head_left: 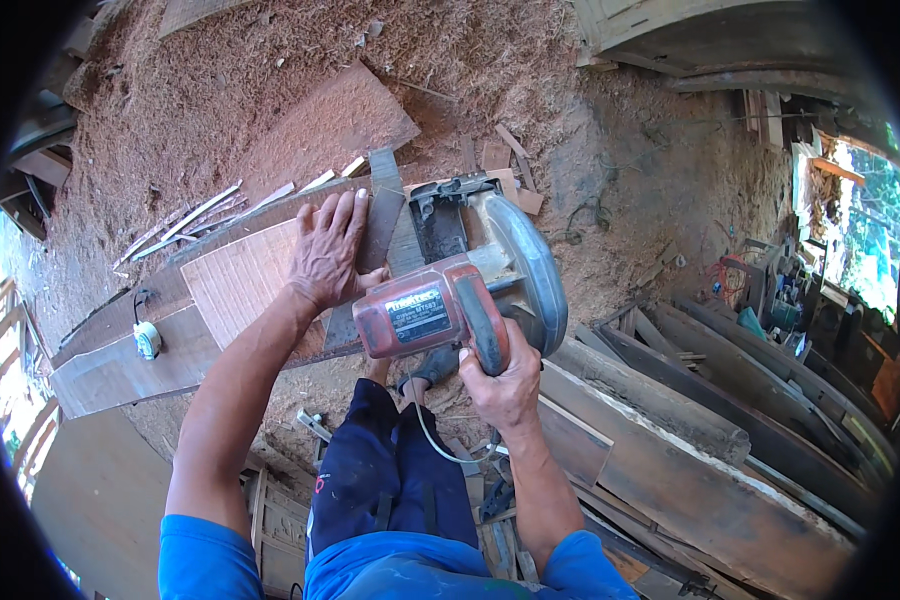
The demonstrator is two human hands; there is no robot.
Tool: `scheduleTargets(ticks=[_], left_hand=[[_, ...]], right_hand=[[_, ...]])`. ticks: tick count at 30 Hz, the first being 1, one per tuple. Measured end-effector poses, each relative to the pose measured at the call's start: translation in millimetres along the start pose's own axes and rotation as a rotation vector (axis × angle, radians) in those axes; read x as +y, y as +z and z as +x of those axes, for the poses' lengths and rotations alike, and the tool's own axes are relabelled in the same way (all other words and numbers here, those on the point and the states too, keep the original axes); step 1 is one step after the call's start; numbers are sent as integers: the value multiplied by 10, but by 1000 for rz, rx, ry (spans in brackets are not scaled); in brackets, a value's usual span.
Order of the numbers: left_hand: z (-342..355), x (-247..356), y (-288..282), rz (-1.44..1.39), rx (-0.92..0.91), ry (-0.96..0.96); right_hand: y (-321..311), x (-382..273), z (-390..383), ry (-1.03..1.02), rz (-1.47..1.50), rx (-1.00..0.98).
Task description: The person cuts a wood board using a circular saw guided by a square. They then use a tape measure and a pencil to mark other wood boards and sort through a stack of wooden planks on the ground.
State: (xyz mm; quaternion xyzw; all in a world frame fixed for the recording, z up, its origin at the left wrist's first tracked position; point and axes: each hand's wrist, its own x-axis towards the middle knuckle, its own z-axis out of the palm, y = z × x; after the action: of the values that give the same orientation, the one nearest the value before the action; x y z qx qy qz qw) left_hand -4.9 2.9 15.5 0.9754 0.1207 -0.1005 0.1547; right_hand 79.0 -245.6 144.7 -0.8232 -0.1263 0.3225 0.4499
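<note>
Gripped hard around the dark handle, the right hand (503, 385) has its fingers wrapped and pressed together on the red circular saw (460, 300), thumb over the top, so the tool can be steered from behind its motor. That grip sits low and close to the body, with the grey blade guard (535, 275) curving off to the right of the handle and the saw's flat base plate (440, 225) resting on the wood ahead.

Spread flat, palm down, the left hand (328, 250) holds nothing; its fingers fan over the board (235, 285) and touch the narrow dark strip (380, 215) lying just beside the saw's base. That flat press looks meant to pin the wood so it does not shift under the tool, while keeping the fingers to the left of the guard.

The board itself lies across a longer dark plank (110, 365), which lifts it off the sawdust-covered floor (300, 60). A small tape measure (147, 340) sits on that plank, well apart from both hands. The saw's pale cord (430, 440) trails down past the dark-trousered knee (390, 470). Heavier timbers (690, 450) are stacked to the right.
</note>
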Motion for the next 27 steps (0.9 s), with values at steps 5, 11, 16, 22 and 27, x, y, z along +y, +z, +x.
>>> scheduleTargets(ticks=[5,11,16,22,27], left_hand=[[-8,-30,55,55,-14,15],[-10,-59,126,81,1,16],[-1,-64,145,125,-18,25],[-7,-59,103,108,-45,7],[29,-36,23,100,-131,-2]], right_hand=[[33,-59,103,-11,3,11],[81,-162,235,-6,30,34],[103,-219,337,-5,69,61],[134,-270,459,-58,35,36],[159,-327,543,-59,36,48]])
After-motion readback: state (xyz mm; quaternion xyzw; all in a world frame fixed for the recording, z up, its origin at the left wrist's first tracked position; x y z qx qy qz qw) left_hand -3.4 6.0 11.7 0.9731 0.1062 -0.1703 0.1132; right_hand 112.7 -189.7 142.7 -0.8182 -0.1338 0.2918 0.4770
